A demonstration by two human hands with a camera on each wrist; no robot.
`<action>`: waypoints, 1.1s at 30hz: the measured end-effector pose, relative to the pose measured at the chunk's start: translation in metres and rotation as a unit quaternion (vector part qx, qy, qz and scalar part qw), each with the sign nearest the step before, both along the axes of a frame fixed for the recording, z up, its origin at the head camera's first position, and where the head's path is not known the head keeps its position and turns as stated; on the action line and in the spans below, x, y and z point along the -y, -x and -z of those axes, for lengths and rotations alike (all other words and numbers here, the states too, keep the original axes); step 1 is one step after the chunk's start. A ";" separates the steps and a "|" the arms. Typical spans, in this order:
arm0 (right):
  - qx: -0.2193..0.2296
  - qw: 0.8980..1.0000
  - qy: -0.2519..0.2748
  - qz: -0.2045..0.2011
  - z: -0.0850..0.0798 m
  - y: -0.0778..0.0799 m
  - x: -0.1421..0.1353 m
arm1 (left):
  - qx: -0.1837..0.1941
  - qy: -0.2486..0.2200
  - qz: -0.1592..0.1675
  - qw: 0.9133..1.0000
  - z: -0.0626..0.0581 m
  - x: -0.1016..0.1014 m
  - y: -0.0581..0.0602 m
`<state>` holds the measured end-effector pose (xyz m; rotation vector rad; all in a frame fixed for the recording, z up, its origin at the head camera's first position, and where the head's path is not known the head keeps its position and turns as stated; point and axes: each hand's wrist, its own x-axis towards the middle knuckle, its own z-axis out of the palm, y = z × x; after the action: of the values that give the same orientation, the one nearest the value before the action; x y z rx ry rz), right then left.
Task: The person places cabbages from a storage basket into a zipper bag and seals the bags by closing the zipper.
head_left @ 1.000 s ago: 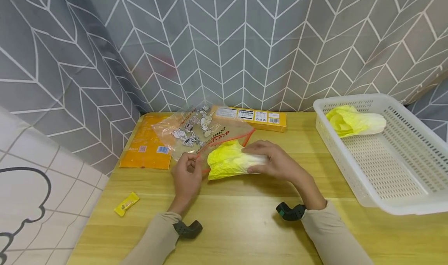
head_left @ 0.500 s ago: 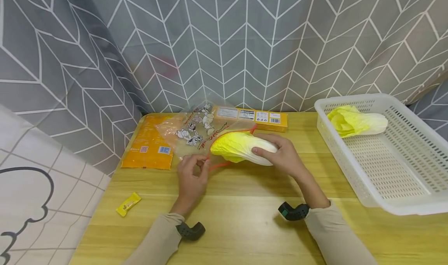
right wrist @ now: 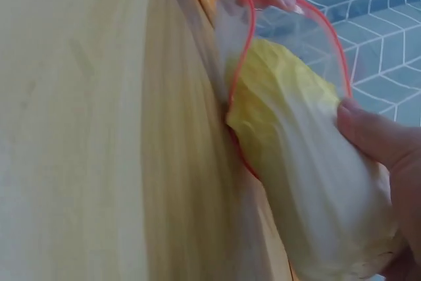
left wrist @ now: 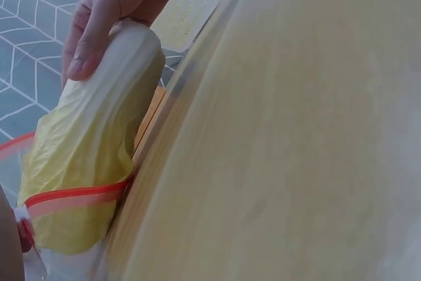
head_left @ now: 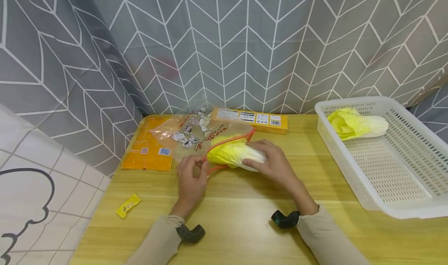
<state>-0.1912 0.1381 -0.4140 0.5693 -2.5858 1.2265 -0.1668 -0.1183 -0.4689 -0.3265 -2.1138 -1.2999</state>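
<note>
On the wooden table [head_left: 241, 226], a clear, red-edged bag [head_left: 190, 135] surrounds with its mouth the yellow leafy end of a cabbage [head_left: 237, 155], the white end sticking out in the grip of the person's right hand [head_left: 274, 164], while the left hand [head_left: 191, 179] pinches the bag's rim.

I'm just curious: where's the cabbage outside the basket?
Near the head view's centre, the cabbage is in the right hand, its yellow end inside the red-rimmed bag.

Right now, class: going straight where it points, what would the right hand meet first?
Past the yellow and white cabbage it holds, the right hand would probably first meet the clear plastic bag at its red rim; depth is unclear.
</note>
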 end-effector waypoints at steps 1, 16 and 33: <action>-0.007 1.000 0.002 0.011 0.000 -0.001 0.001 | -0.006 0.002 0.004 1.000 0.000 0.000 0.000; -0.002 0.985 0.167 0.046 0.010 -0.005 0.021 | 0.059 0.013 0.040 0.997 0.000 -0.001 -0.003; 0.119 0.988 0.025 -0.092 0.018 0.004 -0.015 | 0.089 0.012 0.036 0.995 -0.002 -0.003 -0.002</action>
<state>-0.1957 0.1528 -0.4320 0.7037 -2.7368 1.4971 -0.1652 -0.1148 -0.4670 -0.3096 -2.2854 -1.3907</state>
